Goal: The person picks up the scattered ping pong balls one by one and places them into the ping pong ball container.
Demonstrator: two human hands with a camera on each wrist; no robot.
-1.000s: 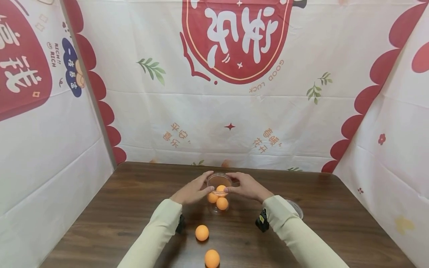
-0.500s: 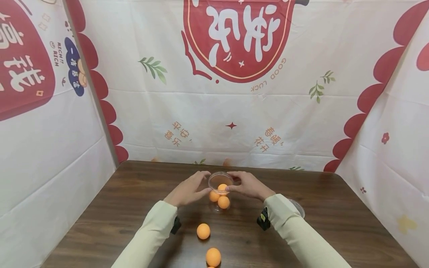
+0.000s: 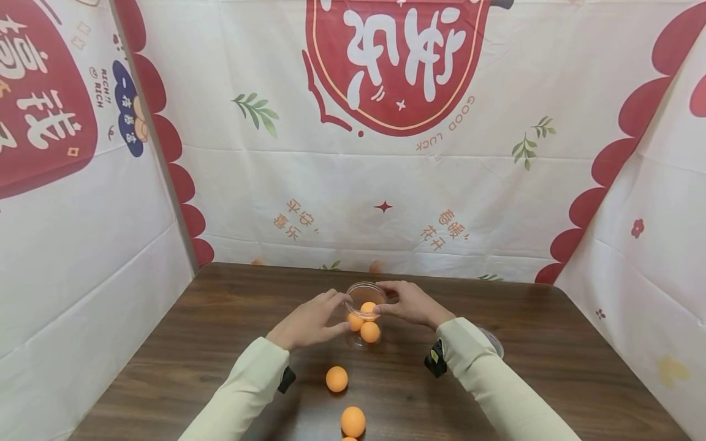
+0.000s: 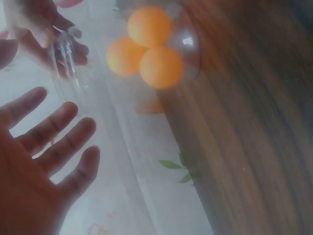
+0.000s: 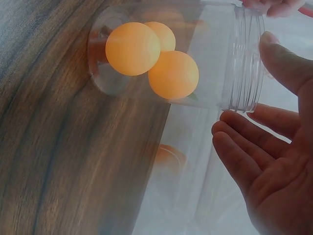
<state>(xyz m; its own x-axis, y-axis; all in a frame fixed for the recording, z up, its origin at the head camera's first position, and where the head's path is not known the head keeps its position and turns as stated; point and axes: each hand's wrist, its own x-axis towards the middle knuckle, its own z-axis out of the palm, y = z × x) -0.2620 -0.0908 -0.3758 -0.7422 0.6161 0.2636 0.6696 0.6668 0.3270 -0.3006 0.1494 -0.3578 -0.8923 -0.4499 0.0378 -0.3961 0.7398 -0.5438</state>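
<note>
A clear plastic jar point(image 3: 366, 295) stands upright on the table with its mouth uncovered. Inside, at the bottom, lie three orange ping-pong balls point(image 5: 132, 49). My right hand point(image 3: 412, 304) holds the jar by its threaded neck, thumb on the near side and fingers round the far side. To the left of the jar, my left hand point(image 3: 307, 320) has its fingers spread and relaxed. In the left wrist view its fingers point(image 4: 63, 115) stand apart from the jar wall, with nothing in the palm.
On the dark wooden table point(image 3: 165, 361), one ping-pong ball point(image 3: 336, 379) lies in front of the jar. Closer to me is another ball point(image 3: 353, 421), with a further one cut off by the frame edge. A clear round lid point(image 3: 494, 343) is partly hidden behind the right sleeve. Printed cloth point(image 3: 342, 177) hangs behind.
My left hand has let go of the jar's rim and moved a little left and toward me. The right hand stays at the rim. The view has shifted slightly.
</note>
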